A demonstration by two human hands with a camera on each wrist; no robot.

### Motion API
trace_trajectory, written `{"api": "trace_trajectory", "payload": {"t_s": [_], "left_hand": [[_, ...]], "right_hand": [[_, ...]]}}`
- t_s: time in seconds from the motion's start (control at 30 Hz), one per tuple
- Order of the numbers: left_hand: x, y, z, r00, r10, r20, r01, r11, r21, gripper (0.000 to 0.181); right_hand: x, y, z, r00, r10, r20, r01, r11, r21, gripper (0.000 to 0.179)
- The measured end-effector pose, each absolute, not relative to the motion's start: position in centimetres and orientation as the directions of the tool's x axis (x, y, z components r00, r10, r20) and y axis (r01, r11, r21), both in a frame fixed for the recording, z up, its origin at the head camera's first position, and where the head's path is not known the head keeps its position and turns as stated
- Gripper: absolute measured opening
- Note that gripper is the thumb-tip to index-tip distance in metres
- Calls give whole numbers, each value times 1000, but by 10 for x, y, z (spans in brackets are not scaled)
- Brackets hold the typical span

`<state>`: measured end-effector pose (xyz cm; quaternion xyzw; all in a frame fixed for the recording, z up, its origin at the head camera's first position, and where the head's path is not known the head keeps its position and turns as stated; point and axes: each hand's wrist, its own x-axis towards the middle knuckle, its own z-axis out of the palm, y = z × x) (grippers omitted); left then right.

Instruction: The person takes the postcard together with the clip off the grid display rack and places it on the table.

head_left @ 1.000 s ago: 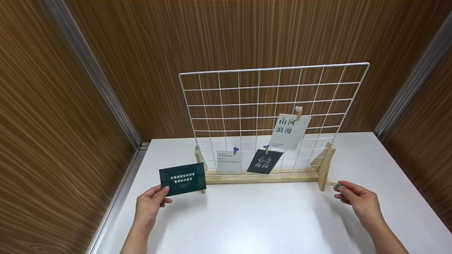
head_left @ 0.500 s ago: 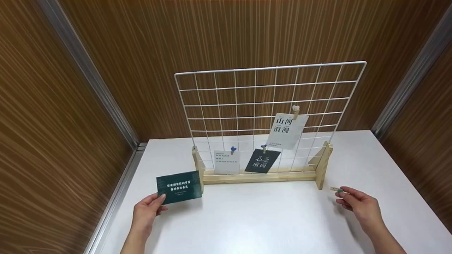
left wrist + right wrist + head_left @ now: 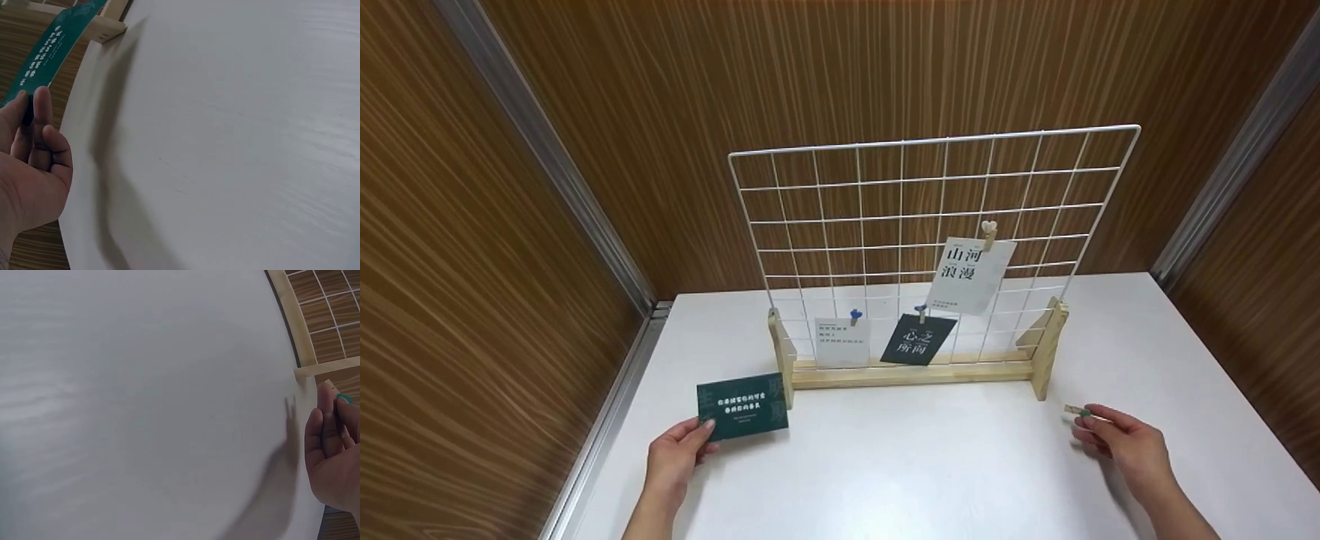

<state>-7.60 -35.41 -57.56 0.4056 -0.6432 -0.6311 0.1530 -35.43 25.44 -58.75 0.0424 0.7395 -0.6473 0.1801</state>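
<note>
In the head view the left hand [image 3: 675, 455] pinches a dark green card [image 3: 742, 409] with white writing by its lower left corner, in front of the rack's left foot. Over at the right, the right hand [image 3: 1132, 448] holds a small wooden clothespin [image 3: 1072, 409] with a green ornament between thumb and index finger. Between the hands stands a white wire grid rack [image 3: 900, 180]. Clothespins fasten a white card [image 3: 971, 277], a black card [image 3: 919, 341] and a small white card [image 3: 842, 345] to it. The left wrist view shows the green card [image 3: 50, 56] tilted above the table.
A wooden base [image 3: 915, 376] with upright feet carries the grid on a white table [image 3: 915, 465]. Behind it rises a wood-grain wall [image 3: 660, 112]. Similar panels with metal edge strips bound the left and right sides.
The left hand has lowered the green card and brought it slightly nearer. The right hand has come down a little with the clothespin, away from the rack's right foot. Both grips are unchanged.
</note>
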Motion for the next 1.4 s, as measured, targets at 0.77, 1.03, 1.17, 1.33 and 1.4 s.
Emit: {"api": "trace_trajectory", "payload": {"t_s": [0.77,1.03,1.17,1.33,1.4], "left_hand": [[-70,-360,-592,-596,-713,-370,-365,-170,915,38],[-72,-361,-599,-595,-707,-381,-383,-167,909,40],[-71,-362,-602,-597,-702,-390,-382,-179,907,41],[-70,-363,-605,-600,-699,-389,-372,-186,909,41],[-70,-363,-606,-602,-698,-387,-368,-188,911,42]], "right_hand": [[-359,253,-604,-924,-143,-354,328,178,-928,40],[-363,254,-608,-920,-139,-367,344,162,-925,39],[-362,255,-609,-926,-150,-347,321,173,-931,39],[-360,254,-610,-934,-153,-324,296,182,-938,39],[-360,254,-610,-933,-160,-322,292,184,-939,40]]}}
